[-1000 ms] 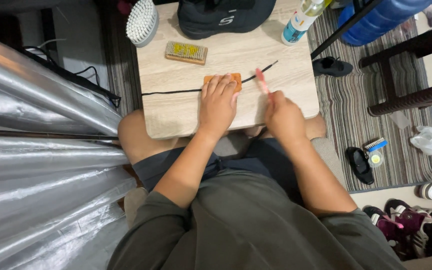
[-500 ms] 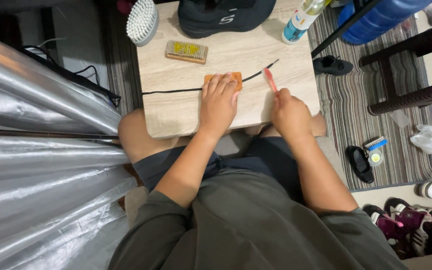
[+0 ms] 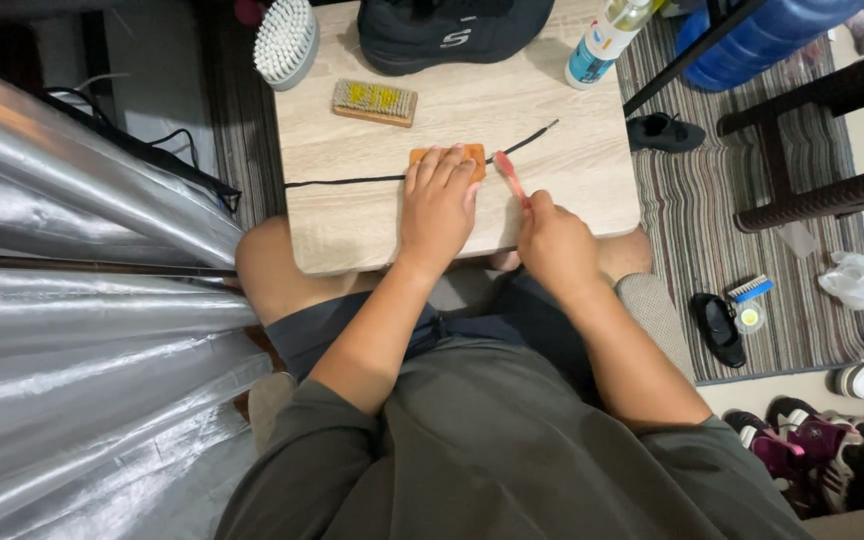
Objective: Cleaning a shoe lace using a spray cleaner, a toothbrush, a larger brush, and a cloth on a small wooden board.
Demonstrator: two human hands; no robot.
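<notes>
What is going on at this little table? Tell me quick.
A seated person works at a low wooden table. The left hand presses flat on an orange block lying over a black shoelace stretched across the tabletop. The right hand grips a pink toothbrush, its head down at the lace beside the block. Behind sit a wooden brush, a white brush, a dark shoe and a spray bottle.

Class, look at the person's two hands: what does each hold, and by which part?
The right hand grips a pink toothbrush by its handle end. The left hand presses flat on an orange block over the black shoelace, grasping nothing.
</notes>
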